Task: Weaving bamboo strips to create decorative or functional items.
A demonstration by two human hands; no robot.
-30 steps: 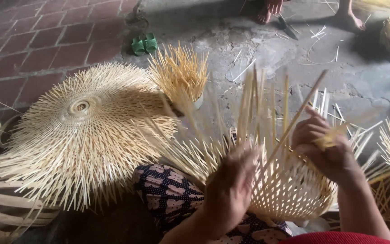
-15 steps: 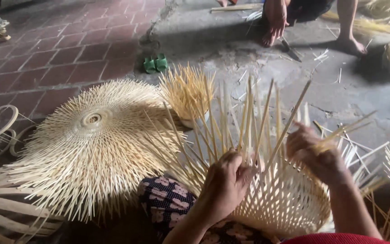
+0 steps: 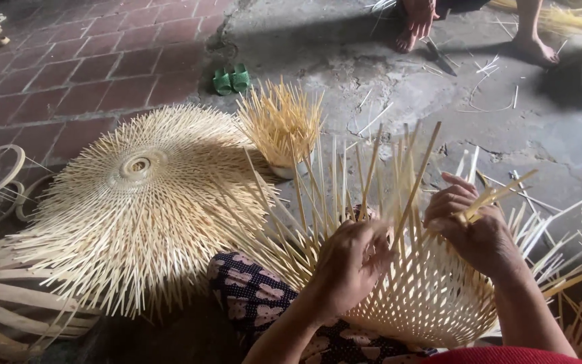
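Open passage: bare concrete floor point(image 3: 385, 61) at the far middle. Obstructions: upright bamboo strips point(image 3: 365, 182) of the half-woven basket point(image 3: 426, 296); finished woven disc point(image 3: 136, 202) at the left edge; splint bundle point(image 3: 281, 125); green sandals point(image 3: 231, 80).

A half-woven, dome-shaped basket of pale bamboo strips point(image 3: 432, 296) rests on a lap draped in dark patterned cloth, its open lattice wall already formed low down, directly beneath both hands. Loose, unwoven strip ends stand upright and fan outward from its upper edge, rising between and beyond the left hand point(image 3: 351, 263) and the right hand point(image 3: 473, 226). The left hand's grip presses against the weave near the upright ends; the right hand's grip closes on several slanting strips at the basket's far rim.
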